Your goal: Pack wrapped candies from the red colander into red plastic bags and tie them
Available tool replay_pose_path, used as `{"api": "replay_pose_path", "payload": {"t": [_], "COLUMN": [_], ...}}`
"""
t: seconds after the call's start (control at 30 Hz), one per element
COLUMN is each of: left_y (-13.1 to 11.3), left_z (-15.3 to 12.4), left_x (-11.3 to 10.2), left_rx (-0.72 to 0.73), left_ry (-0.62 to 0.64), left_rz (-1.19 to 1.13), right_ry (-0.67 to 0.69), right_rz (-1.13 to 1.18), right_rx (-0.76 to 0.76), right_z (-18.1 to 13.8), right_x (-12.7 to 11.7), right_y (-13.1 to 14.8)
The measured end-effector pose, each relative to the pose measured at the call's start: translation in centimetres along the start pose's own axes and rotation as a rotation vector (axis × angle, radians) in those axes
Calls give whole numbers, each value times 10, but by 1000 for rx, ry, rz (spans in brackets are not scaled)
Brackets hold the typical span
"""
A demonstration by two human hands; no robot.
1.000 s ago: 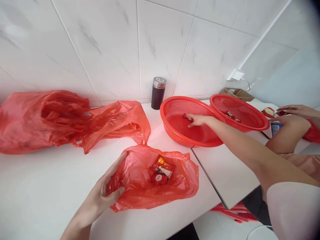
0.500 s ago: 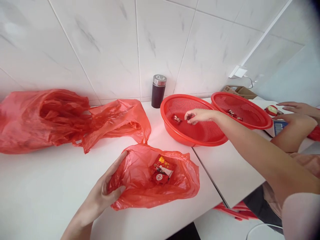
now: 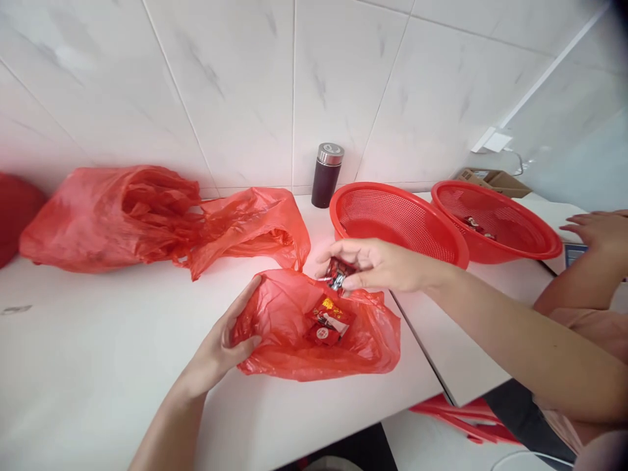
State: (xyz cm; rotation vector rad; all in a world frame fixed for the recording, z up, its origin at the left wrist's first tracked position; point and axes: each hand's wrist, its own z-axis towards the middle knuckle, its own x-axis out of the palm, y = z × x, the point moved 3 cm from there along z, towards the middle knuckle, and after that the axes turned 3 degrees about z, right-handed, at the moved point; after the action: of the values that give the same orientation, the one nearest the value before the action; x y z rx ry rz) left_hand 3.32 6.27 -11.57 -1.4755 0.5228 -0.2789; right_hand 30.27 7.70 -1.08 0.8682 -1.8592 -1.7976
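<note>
One open red bag (image 3: 282, 314), left hand (image 3: 220, 343) gripping its side, right hand (image 3: 375, 261) pinching red packaging (image 3: 337, 277) above far rim.

Beyond both hands, the left (image 3: 223, 347) and the right (image 3: 375, 265), rises a wall (image 3: 245, 85) of white, grey-veined tiles, glossy in soft light. A white fitting (image 3: 492, 140) sits past the right hand. Beneath both stretches a white counter (image 3: 108, 366); below the right, red plastic furniture (image 3: 461, 415) stands over pale floor (image 3: 417, 435).
</note>
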Motion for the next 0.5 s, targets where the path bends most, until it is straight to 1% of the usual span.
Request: {"api": "replay_pose_path", "payload": {"t": [0.07, 0.1, 0.13, 0.17, 0.2, 0.23, 0.3, 0.33, 0.37, 0.4, 0.43, 0.47, 0.5], "left_y": [0, 0, 0, 0, 1, 1, 0, 0, -1, -2, -2, -3, -3], "left_z": [-1, -1, -1, -1, -1, -1, -2, -2, -2, -3, -3, -3, -3], "left_x": [0, 0, 0, 0, 0, 0, 0, 0, 0, 1, 1, 1, 1], "left_rx": [9, 15, 20, 25, 29, 31, 31, 30, 25, 19, 12, 5, -2], "left_ry": [4, 11, 20, 27, 32, 39, 59, 71, 83, 92, 95, 93, 86], "left_rz": [-8, -10, -11, -11, -13, -14, -18, -20, -22, -23, -20, -14, -6], "right_ry": [30, 6, -46, -124, -227, -344, -588, -690, -735, -715, -628, -536, -439], "right_rz": [-37, -75, -118, -167, -216, -262, -373, -462, -550, -629, -679, -687, -679], "right_rx": [81, 111, 120, 104, 67, 21, -37, -4, 81, 183, 263, 313, 344], "right_z": [5, 8, 13, 17, 22, 26, 33, 35, 36, 38, 39, 40, 40], "right_x": [18, 22, 21, 14, 2, -16, -61, -85, -108, -126, -140, -149, -154], "right_y": [-11, -15, -17, -18, -17, -16, -16, -20, -27, -37, -48, -60, -71]}}
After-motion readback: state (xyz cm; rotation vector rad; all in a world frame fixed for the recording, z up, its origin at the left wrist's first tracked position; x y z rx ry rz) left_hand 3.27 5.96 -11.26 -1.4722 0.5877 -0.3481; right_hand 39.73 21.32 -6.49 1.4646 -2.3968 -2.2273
